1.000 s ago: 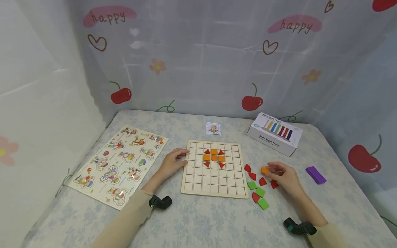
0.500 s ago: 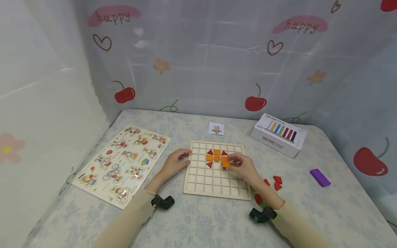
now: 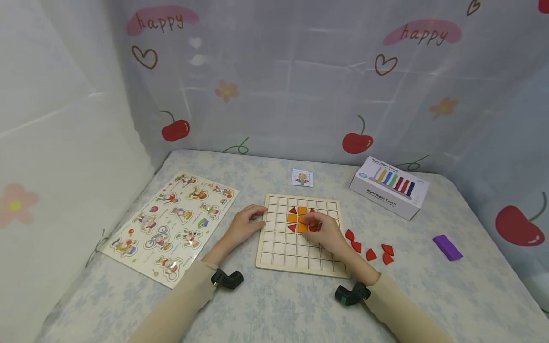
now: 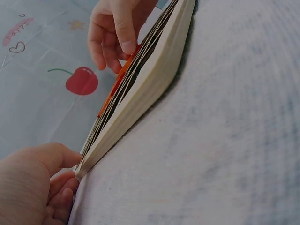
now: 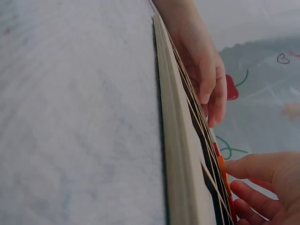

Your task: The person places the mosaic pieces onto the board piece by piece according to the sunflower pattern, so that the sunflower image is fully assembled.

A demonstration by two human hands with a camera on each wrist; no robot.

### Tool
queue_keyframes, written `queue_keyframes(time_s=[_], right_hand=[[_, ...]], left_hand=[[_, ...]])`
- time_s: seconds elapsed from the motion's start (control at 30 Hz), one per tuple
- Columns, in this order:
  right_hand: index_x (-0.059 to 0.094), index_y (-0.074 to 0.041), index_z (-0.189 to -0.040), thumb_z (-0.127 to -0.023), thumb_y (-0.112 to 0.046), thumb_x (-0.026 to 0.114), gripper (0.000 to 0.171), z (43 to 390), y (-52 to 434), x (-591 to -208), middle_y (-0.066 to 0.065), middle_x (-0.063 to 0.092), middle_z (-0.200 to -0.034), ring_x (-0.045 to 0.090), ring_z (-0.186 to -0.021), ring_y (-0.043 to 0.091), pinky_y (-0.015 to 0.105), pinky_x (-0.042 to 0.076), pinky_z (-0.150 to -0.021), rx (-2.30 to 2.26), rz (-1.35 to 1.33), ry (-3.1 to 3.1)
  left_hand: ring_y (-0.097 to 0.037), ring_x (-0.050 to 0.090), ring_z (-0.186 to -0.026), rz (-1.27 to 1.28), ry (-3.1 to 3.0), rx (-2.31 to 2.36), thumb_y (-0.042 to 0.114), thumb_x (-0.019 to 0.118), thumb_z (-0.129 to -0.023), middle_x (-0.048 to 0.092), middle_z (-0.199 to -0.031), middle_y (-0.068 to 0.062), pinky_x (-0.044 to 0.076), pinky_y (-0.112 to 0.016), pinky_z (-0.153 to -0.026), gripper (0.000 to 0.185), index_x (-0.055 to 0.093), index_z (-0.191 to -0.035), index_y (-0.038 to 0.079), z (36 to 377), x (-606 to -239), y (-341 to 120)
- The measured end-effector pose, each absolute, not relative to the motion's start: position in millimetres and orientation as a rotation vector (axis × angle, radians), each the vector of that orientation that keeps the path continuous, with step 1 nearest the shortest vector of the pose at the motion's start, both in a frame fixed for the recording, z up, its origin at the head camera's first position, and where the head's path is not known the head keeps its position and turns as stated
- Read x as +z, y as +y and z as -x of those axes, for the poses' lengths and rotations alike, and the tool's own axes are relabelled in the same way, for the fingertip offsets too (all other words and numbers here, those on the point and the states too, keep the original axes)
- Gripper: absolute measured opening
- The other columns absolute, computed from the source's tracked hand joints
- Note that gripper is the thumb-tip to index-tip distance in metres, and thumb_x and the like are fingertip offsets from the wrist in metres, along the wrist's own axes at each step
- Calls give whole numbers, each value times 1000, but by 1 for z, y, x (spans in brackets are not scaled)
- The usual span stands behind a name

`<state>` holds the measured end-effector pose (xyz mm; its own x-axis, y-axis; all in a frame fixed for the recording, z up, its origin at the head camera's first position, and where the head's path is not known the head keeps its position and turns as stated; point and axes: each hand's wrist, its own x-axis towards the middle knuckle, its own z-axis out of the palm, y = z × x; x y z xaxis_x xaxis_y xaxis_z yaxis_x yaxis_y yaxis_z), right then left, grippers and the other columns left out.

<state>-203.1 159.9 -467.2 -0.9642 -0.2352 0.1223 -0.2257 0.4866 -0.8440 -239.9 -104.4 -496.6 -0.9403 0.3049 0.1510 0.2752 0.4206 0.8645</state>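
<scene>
A wooden grid board (image 3: 279, 259) lies on the table, with orange squares (image 3: 292, 217) and red triangular pieces (image 3: 292, 210) set in its upper middle cells. My left hand (image 3: 243, 226) grips the board's left edge; in the left wrist view, its thumb and fingers (image 4: 61, 187) are at the board's corner. Over the board, my right hand (image 3: 327, 233) pinches an orange square piece (image 3: 302, 228) at the cell below the middle one. In the right wrist view, the thumb meets the orange piece (image 5: 221, 164) low on the board. This hand covers part of the pattern's right side.
Several loose red pieces (image 3: 371, 255) lie right of the board, beside my right forearm. Behind the board is a small pattern card (image 3: 302, 177). A white box (image 3: 389, 187) stands at the back right, a purple block (image 3: 448, 247) farther right. A picture puzzle board (image 3: 171, 224) lies left.
My right hand has carried the orange square left from the loose pieces onto the board, to the cell below the middle. The left hand stays at the board's edge. Green squares are now hidden.
</scene>
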Motion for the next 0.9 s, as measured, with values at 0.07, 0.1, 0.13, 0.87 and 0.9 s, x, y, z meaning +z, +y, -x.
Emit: queue_keyframes(time_s=[0.07, 0.1, 0.13, 0.87, 0.9], right_hand=[[68, -5, -108, -80, -4, 73, 29, 202, 160, -468, 11, 71, -106, 61, -93, 23, 24, 49, -76, -1532, 434, 2709], [68, -4, -108, -80, -4, 73, 29, 202, 160, -468, 11, 71, -105, 62, -93, 23, 23, 49, -74, -1533, 445, 2719], [68, -4, -108, -80, -4, 73, 29, 202, 160, -469, 12, 71, -105, 62, -93, 23, 22, 49, -74, -1527, 455, 2728], [67, -3, -109, -83, -5, 72, 27, 196, 194, -462, 13, 69, -103, 59, -91, 25, 31, 49, -79, -1458, 382, 2867], [67, -2, -109, -83, -5, 72, 27, 195, 198, -462, 14, 69, -102, 59, -91, 25, 29, 49, -79, -1442, 356, 2885]], left_hand=[[-22, 57, -115, -536, 2623, 1585, 11, 65, -89, 60, -128, -6, 48, -39, -100, 37, 62, -126, 10, 240, -496, -104], [-22, 57, -115, -537, 2620, 1587, 11, 65, -89, 60, -128, -6, 48, -39, -100, 38, 62, -126, 10, 240, -496, -104], [-22, 57, -115, -541, 2618, 1589, 11, 65, -89, 60, -128, -6, 48, -39, -100, 38, 61, -126, 10, 239, -495, -104], [-22, 57, -115, -563, 2615, 1578, 12, 64, -90, 59, -130, -7, 48, -40, -100, 38, 60, -128, 10, 238, -495, -105], [-22, 57, -115, -561, 2614, 1577, 13, 64, -90, 59, -130, -7, 48, -40, -100, 38, 60, -128, 11, 239, -495, -105]])
